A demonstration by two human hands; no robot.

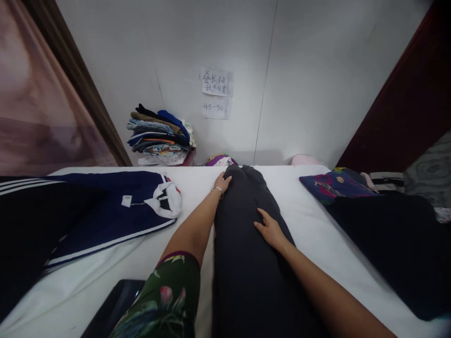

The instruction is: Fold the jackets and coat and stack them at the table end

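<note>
We touch the dark garment (243, 263) with our left hand (221, 182), grip unclear; our right hand (272, 233) rests open on it. It appears narrowed lengthwise, not yet shortened.

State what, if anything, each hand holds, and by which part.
The left hand is at the left edge of the dark garment, near its far end; whether it grips cannot be told. The right hand, open over the garment, holds nothing.
</note>
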